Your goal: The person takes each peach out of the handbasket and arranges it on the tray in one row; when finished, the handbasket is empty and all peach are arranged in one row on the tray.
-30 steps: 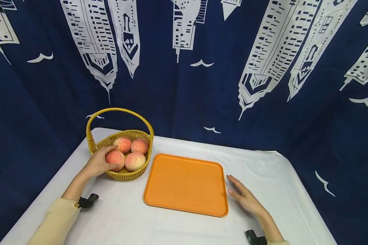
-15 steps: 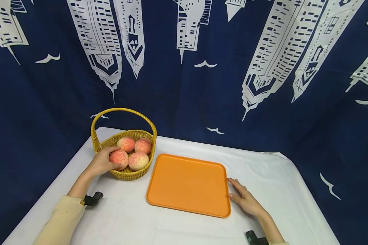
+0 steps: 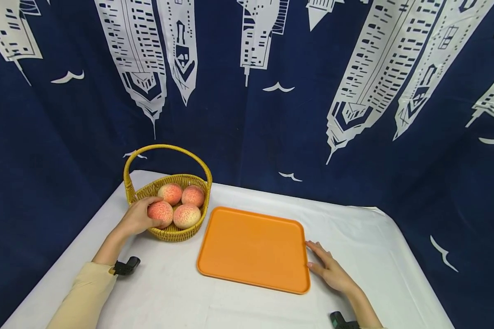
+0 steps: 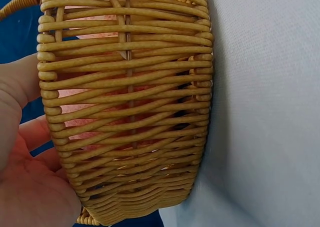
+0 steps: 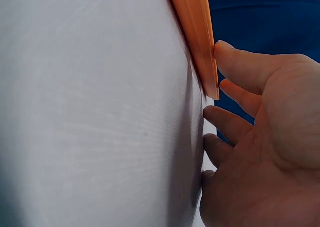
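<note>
Where wicker [image 4: 125, 104] obstructs, head shows peaches [image 3: 187, 216].

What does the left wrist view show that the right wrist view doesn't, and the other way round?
Only the left wrist view shows the left hand, the woven side of the basket, and reddish fruit glimpsed through the gaps.

Only the right wrist view shows the right hand at the rim of the orange tray.

Both show the white cloth and some blue fabric.

Head view looks down; wrists, close, share basket [image 3: 174, 235] (left), tray [image 3: 253, 249] (right)
</note>
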`<move>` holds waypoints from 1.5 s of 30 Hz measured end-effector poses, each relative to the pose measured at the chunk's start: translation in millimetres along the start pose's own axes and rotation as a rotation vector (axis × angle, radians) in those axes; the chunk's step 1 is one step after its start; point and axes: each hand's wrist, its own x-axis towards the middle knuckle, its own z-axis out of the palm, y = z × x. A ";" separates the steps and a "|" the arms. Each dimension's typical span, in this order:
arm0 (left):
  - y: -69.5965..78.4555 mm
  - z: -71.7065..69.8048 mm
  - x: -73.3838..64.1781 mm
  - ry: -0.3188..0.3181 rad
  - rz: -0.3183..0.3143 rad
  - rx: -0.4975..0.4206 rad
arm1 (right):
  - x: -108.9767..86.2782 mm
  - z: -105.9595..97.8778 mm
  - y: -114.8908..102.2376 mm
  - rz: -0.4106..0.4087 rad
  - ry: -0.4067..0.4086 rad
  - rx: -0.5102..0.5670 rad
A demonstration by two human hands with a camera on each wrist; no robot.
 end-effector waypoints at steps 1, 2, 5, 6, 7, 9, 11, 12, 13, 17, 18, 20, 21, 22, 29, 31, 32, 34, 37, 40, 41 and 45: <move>-0.1 0.1 -0.1 0.001 0.000 -0.002 | -0.1 0.3 0.1 -0.002 0.000 0.000; -0.4 0.3 -0.3 0.002 0.000 -0.003 | -0.2 0.5 0.1 -0.003 -0.001 0.000; -1.3 0.9 -1.2 0.008 0.001 -0.011 | -0.4 1.0 0.1 -0.013 -0.005 -0.003; -1.6 1.1 -1.6 0.012 0.002 -0.015 | -0.3 1.1 0.0 -0.017 -0.005 -0.009; -1.8 1.3 -2.1 0.017 0.004 -0.019 | -0.2 1.1 -0.1 -0.019 -0.006 -0.013; -2.4 1.7 -3.1 0.030 0.009 -0.027 | 0.2 1.1 -0.7 -0.021 -0.008 -0.016; -3.1 2.4 -3.8 0.046 0.015 -0.033 | 0.5 1.1 -1.4 -0.023 -0.009 -0.017; -3.5 2.7 -4.1 0.054 0.018 -0.034 | 0.6 1.1 -1.8 -0.023 -0.010 -0.017; -3.9 3.1 -4.3 0.062 0.021 -0.037 | 0.7 1.0 -2.1 -0.024 -0.011 -0.014; -5.1 4.2 -4.8 0.094 0.027 -0.058 | 1.1 0.5 -2.3 -0.027 -0.012 -0.016; -4.9 4.1 -4.8 0.101 0.028 -0.069 | 1.1 0.4 -2.1 -0.025 -0.011 -0.018; -3.8 3.1 -4.9 0.118 0.027 -0.086 | 1.2 0.1 -1.6 -0.022 -0.013 -0.020; -2.6 2.2 -5.2 0.126 0.025 -0.097 | 1.1 0.0 -1.3 -0.022 -0.012 -0.020; -1.1 1.1 -5.4 0.133 0.023 -0.107 | 1.0 0.0 -0.9 -0.024 -0.012 -0.018; 17.9 -11.0 -8.3 0.177 0.031 -0.210 | 0.5 -0.1 0.2 -0.036 -0.002 -0.015; 23.7 -12.8 -9.5 0.196 0.046 -0.226 | 0.8 0.0 0.2 -0.034 -0.001 -0.018; 26.6 -13.3 -10.4 0.211 0.056 -0.223 | 0.8 0.2 0.3 -0.036 -0.001 -0.018; 33.5 -13.6 -12.4 0.232 0.081 -0.239 | 0.9 0.5 0.2 -0.038 -0.001 -0.018; 45.3 -12.6 -16.3 0.252 0.124 -0.265 | 1.0 0.8 -0.2 -0.044 -0.003 -0.019; 57.1 -9.8 -19.5 0.246 0.152 -0.287 | 1.1 0.7 -0.7 -0.039 -0.005 -0.017; 61.3 -8.6 -20.3 0.240 0.161 -0.291 | 1.1 0.5 -0.8 -0.036 -0.006 -0.016; 79.0 -1.5 -21.9 0.215 0.193 -0.296 | 1.5 0.1 -0.8 -0.031 -0.004 -0.016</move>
